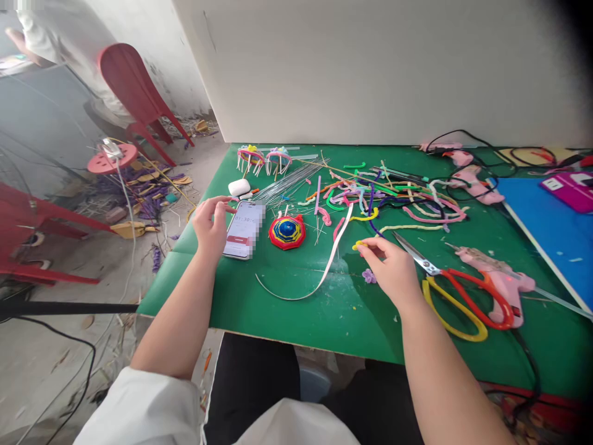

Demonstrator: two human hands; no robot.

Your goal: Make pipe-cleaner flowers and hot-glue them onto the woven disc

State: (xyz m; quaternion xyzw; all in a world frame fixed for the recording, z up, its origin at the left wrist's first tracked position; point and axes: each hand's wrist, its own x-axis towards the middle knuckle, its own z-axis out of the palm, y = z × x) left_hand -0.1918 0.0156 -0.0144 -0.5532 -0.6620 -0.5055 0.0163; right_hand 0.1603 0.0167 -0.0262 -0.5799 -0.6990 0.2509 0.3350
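A: Well, where are the hands?

B: The left hand (210,225) is by the left edge of the green worktop (287,309). Its fingers are loosely spread and the fingertips touch the far left corner of the phone (244,230), gripping nothing. The right hand (391,269) is near the middle, thumb and forefinger pinched narrow on a short yellow pipe cleaner (359,245).

A: Which way do those two lie?

B: The phone lies flat, screen up. Its long axis runs from the near edge toward the far edge, with the top end leaning slightly right. The yellow piece is curled. What shows sticks out leftward from the fingertips, roughly parallel to the near edge. I can't tell whether it touches the worktop.

A: Anything risky?

B: A few things, I'd judge. The phone sits close to the left edge, so a push from that hand could slide it off. The scissors (451,287) lie just beside the right hand with their blade tips past the knuckles, and the pink glue gun (498,284) is right behind them. A careless sweep could catch either. The long white strip (331,259) curves between the hands and could get dragged by a forearm.
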